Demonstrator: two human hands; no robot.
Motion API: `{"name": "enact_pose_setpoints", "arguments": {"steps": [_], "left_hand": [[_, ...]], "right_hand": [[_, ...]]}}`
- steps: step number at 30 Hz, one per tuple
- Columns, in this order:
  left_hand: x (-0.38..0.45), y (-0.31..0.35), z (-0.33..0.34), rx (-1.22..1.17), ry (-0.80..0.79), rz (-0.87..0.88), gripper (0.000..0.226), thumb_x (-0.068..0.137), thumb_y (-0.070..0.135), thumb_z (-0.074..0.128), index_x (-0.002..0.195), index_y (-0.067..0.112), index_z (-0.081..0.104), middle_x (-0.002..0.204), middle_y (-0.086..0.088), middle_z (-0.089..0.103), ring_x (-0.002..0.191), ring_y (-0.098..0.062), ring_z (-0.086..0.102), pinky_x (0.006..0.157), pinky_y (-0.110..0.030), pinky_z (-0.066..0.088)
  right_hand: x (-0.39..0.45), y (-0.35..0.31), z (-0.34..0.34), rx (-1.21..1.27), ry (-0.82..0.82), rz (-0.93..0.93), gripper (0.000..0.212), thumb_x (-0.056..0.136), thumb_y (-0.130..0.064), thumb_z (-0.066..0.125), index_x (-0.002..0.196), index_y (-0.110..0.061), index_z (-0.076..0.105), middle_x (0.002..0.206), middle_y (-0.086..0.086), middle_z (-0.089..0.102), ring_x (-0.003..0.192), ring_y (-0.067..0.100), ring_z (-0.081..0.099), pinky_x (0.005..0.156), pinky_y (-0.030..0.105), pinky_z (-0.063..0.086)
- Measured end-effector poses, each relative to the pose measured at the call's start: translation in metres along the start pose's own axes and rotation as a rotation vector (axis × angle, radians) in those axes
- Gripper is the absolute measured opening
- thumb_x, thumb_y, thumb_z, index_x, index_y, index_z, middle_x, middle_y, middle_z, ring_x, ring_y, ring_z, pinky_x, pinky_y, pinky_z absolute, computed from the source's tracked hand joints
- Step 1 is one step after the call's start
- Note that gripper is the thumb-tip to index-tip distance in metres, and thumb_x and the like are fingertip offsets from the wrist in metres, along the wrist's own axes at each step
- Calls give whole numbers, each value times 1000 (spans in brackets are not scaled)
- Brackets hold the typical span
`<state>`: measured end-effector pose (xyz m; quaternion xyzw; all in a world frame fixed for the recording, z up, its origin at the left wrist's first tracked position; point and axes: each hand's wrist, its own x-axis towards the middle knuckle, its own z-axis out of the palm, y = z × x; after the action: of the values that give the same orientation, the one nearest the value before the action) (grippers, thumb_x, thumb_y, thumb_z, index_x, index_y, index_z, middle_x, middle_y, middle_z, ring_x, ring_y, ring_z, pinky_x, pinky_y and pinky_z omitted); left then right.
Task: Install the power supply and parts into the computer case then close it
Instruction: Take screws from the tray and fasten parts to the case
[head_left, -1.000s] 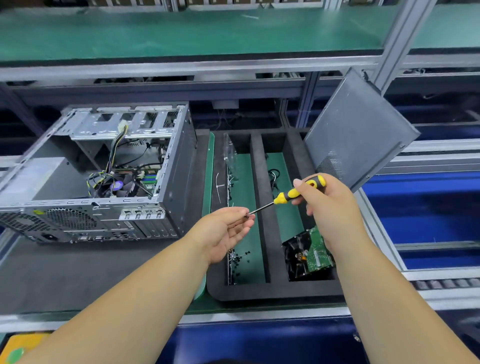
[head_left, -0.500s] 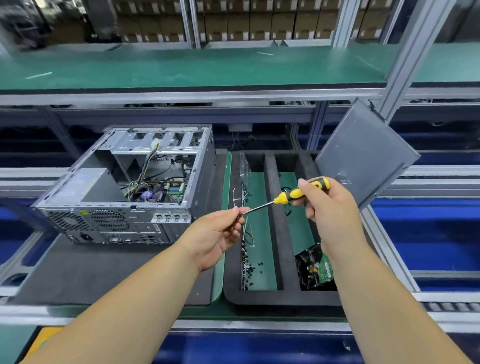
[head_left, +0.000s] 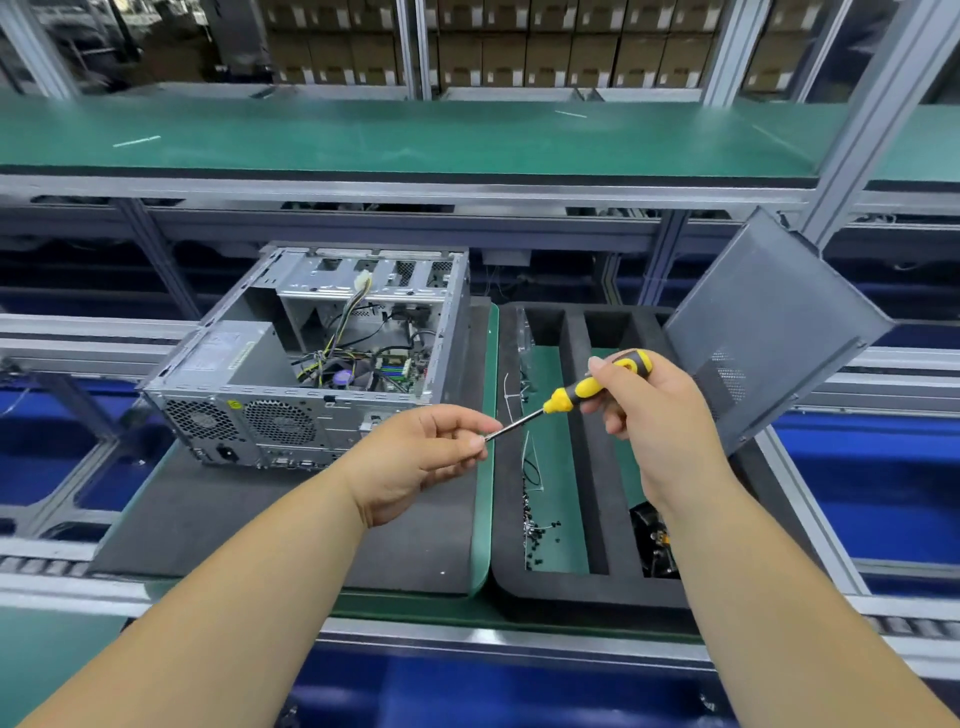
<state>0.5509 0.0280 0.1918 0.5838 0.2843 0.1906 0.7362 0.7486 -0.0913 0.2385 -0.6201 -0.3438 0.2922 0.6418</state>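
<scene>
The open computer case (head_left: 291, 415) lies on its side on a dark mat, rear panel toward me, with the grey power supply (head_left: 228, 353) seated in its left corner and cables beside it. My right hand (head_left: 654, 415) grips the yellow-and-black handle of a screwdriver (head_left: 576, 392) above the foam tray. My left hand (head_left: 426, 457) pinches the tip of the screwdriver's metal shaft; whether a screw sits between the fingertips is hidden. The grey side panel (head_left: 779, 332) leans upright at the tray's right edge.
A black foam tray (head_left: 587, 467) with green-floored slots holds several small black screws (head_left: 540, 530), cable ties and a dark part at its near right. A green shelf (head_left: 415, 140) spans above the bench. Roller rails run along both sides.
The view has tilted up, so the case and tray sit lower and farther off. My left fingers have closed from a cupped palm to a pinch on the screwdriver tip.
</scene>
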Motion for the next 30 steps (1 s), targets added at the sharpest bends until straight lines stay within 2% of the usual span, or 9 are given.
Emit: {"name": "enact_pose_setpoints", "arguments": {"steps": [9, 15, 18, 19, 21, 23, 26, 28, 30], "left_hand": [[-32, 26, -82, 381, 146, 305, 26, 85, 7, 71, 98, 30, 73, 77, 9, 64, 75, -6, 58, 68, -14, 46], [-53, 44, -153, 227, 231, 379, 27, 92, 6, 63, 107, 27, 71, 86, 8, 62, 83, -6, 56, 76, -15, 45], [-60, 52, -186, 107, 201, 389, 36, 91, 13, 64, 125, 24, 59, 108, 5, 64, 101, -5, 59, 86, -16, 46], [-61, 53, -199, 135, 249, 379, 42, 89, 24, 67, 129, 30, 54, 118, 7, 62, 109, -4, 58, 89, -18, 45], [-61, 50, -233, 429, 549, 282, 53, 84, 48, 64, 134, 40, 46, 134, 10, 51, 124, -7, 46, 100, -27, 39], [-62, 44, -270, 841, 845, 38, 64, 87, 51, 57, 144, 28, 37, 143, -6, 42, 134, -24, 34, 108, -39, 30], [-65, 33, -302, 806, 827, -243, 66, 91, 54, 47, 143, 16, 36, 135, -12, 50, 113, -31, 47, 91, -41, 42], [-67, 25, -306, 795, 760, -204, 56, 92, 55, 44, 134, 19, 47, 119, -1, 59, 92, -21, 49, 69, -32, 39], [-69, 21, -304, 860, 798, -121, 47, 91, 53, 45, 125, 21, 52, 106, 4, 60, 86, -19, 48, 60, -30, 34]], "right_hand": [[-2, -8, 80, -68, -33, 68, 33, 81, -43, 70, 82, -11, 65, 73, 4, 72, 57, 9, 52, 59, 25, 42], [-4, -14, 153, 32, -178, 137, 23, 76, -34, 75, 83, -13, 66, 78, 11, 74, 55, 12, 55, 50, 21, 42], [-7, -9, 189, 113, -145, 190, 14, 86, -24, 72, 86, -12, 65, 81, 12, 74, 56, 12, 56, 49, 19, 42], [-7, -6, 199, 156, -120, 226, 12, 88, -22, 70, 88, -11, 66, 81, 11, 74, 55, 11, 56, 49, 19, 42], [-10, -1, 216, 252, -66, 322, 10, 89, -21, 67, 89, -11, 67, 79, 9, 74, 54, 10, 57, 49, 18, 43], [-14, 6, 228, 335, -27, 411, 9, 90, -20, 65, 86, -13, 69, 78, 7, 73, 54, 9, 58, 48, 17, 44], [-25, 18, 243, 374, -4, 491, 11, 92, -18, 63, 89, -11, 71, 80, 6, 73, 55, 10, 59, 48, 17, 45], [-34, 25, 251, 377, -7, 522, 11, 92, -16, 62, 94, -9, 71, 83, 7, 74, 57, 11, 60, 49, 18, 46], [-42, 29, 260, 376, -10, 533, 11, 92, -14, 62, 96, -8, 70, 84, 7, 74, 59, 11, 62, 51, 18, 48]]}}
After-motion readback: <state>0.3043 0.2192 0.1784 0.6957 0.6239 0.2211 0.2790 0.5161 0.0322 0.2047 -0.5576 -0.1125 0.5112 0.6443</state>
